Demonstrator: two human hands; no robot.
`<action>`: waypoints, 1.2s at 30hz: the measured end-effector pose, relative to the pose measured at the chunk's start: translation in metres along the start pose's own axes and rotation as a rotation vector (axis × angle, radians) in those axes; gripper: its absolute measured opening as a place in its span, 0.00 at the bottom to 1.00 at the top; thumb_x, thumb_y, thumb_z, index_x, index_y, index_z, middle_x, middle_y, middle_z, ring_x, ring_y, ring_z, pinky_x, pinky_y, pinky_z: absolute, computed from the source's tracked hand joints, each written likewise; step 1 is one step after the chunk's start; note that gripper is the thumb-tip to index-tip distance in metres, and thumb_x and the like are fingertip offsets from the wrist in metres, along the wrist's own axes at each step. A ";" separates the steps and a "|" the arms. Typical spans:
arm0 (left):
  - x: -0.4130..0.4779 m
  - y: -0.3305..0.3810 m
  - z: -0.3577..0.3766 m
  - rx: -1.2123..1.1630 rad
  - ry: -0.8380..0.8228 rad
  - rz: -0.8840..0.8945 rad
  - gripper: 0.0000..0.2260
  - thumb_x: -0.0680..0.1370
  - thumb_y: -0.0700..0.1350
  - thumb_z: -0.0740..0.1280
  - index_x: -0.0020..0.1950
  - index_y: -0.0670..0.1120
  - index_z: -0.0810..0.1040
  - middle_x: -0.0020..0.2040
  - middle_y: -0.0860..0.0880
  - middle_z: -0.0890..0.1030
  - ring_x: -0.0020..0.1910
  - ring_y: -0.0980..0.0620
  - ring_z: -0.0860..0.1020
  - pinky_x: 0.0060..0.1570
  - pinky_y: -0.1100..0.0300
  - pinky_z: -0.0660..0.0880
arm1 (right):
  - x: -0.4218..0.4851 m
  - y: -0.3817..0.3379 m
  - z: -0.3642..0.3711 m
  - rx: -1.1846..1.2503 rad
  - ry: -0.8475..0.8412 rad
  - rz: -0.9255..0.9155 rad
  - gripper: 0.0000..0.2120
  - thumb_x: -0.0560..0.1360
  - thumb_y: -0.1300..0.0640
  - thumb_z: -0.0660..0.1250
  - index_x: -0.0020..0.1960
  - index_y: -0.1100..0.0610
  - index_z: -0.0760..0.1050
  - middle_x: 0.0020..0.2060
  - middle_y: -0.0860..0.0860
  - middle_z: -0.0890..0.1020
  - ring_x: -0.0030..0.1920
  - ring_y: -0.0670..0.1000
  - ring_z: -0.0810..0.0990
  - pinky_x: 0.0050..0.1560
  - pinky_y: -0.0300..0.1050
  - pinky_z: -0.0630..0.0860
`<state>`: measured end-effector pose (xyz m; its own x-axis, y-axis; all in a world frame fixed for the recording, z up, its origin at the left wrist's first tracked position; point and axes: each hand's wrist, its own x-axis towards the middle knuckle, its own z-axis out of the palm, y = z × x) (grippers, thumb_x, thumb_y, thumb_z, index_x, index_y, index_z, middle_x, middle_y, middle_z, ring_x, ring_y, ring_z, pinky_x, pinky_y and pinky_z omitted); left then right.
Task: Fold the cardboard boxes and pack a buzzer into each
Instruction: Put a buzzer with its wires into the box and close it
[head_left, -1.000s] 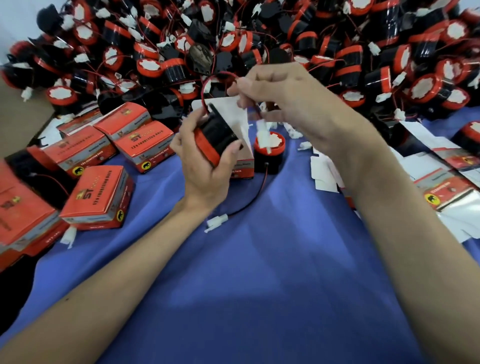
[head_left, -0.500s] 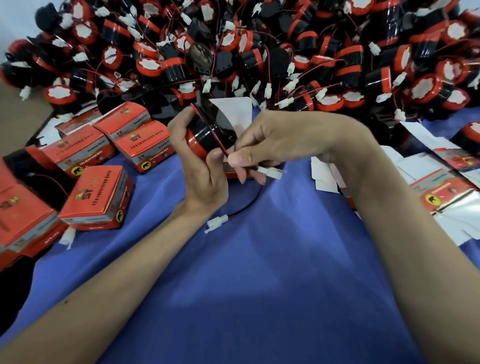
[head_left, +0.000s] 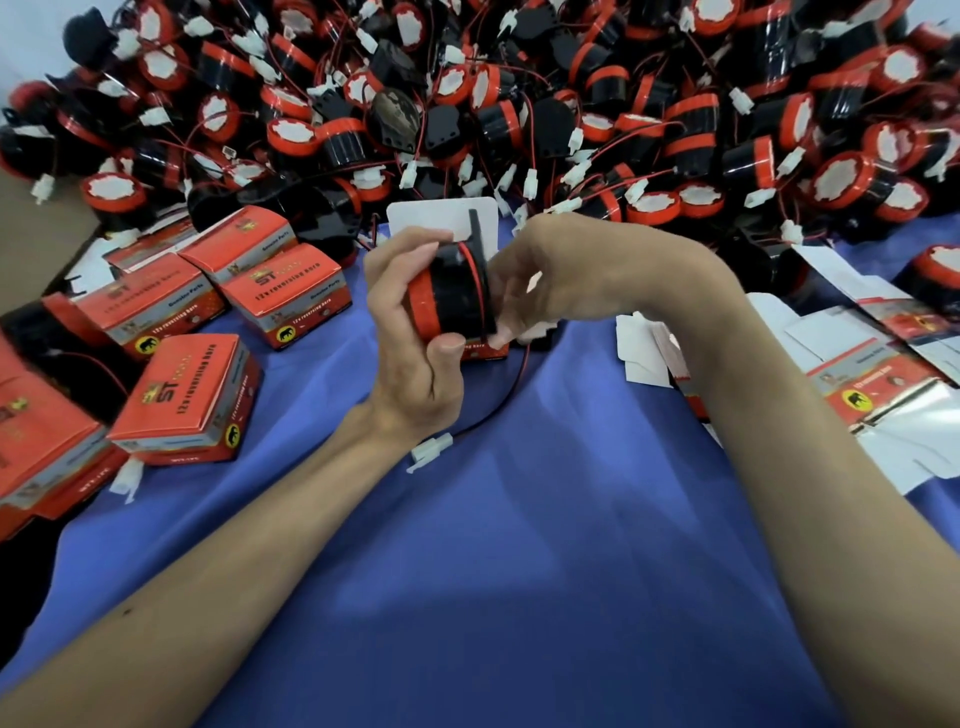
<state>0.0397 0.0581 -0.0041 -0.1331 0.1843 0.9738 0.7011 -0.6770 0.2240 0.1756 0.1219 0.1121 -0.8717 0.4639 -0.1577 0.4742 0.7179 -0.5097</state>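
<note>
left hand (head_left: 410, 338): gripping the buzzer (head_left: 452, 299) from the left and holding it up off the cloth. Fingers are curling over the top, pressed together, with the thumb pushing up at the lower edge.
buzzer: black body with the red band facing left, lying on its side in the air between both hands, just in front of the open box.
red wire (head_left: 469, 258): running round the black body near its back end.
right hand (head_left: 556, 275): closing on the buzzer's back end from the right. Fingers are curling in, close together, and one fingertip (head_left: 501, 339) is pressing at the lower rim. Can't tell whether it is also pinching the wire, since the hand is hiding that.
open box (head_left: 441, 221): standing on the cloth right behind the buzzer with its white flap sticking up. Its red lower edge is showing under the hands.
loose connector (head_left: 431, 453): white plug lying on the cloth beside the left wrist.
lead (head_left: 498, 402): black and red, running from that plug up under the hands, with the far end hidden.
packed boxes (head_left: 187, 397): closed red boxes sitting in a group at the left.
buzzer pile (head_left: 519, 104): heaping across the far side, with wires and white plugs tangling through it.
flat blanks (head_left: 878, 384): unfolded boxes lying at the right, beside the right forearm.
paper slips (head_left: 644, 353): white pieces lying just right of the open box.
cloth (head_left: 519, 571): blue, covering the table.
</note>
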 end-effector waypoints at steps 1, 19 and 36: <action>0.000 0.000 0.001 -0.016 -0.014 0.005 0.20 0.83 0.57 0.52 0.63 0.41 0.62 0.59 0.40 0.68 0.63 0.55 0.68 0.60 0.56 0.68 | 0.000 0.000 0.000 -0.012 -0.001 -0.004 0.10 0.72 0.56 0.73 0.36 0.44 0.78 0.34 0.46 0.81 0.33 0.43 0.75 0.34 0.34 0.69; 0.005 0.003 -0.005 0.116 0.151 -0.218 0.20 0.82 0.57 0.56 0.62 0.41 0.64 0.59 0.40 0.64 0.64 0.62 0.65 0.65 0.64 0.63 | -0.023 0.013 -0.017 0.635 -0.269 -0.104 0.28 0.78 0.37 0.49 0.51 0.56 0.80 0.43 0.57 0.86 0.35 0.57 0.85 0.32 0.41 0.79; 0.054 0.043 0.006 -0.387 0.006 -0.683 0.12 0.84 0.45 0.49 0.65 0.46 0.67 0.59 0.46 0.76 0.57 0.51 0.78 0.54 0.56 0.76 | -0.003 0.000 0.005 0.511 -0.184 -0.136 0.20 0.70 0.40 0.62 0.42 0.52 0.84 0.22 0.46 0.65 0.30 0.52 0.59 0.33 0.42 0.57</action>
<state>0.0669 0.0435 0.0576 -0.4516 0.6457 0.6158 0.1691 -0.6157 0.7696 0.1782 0.1178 0.1079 -0.9497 0.2538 -0.1833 0.2758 0.4010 -0.8736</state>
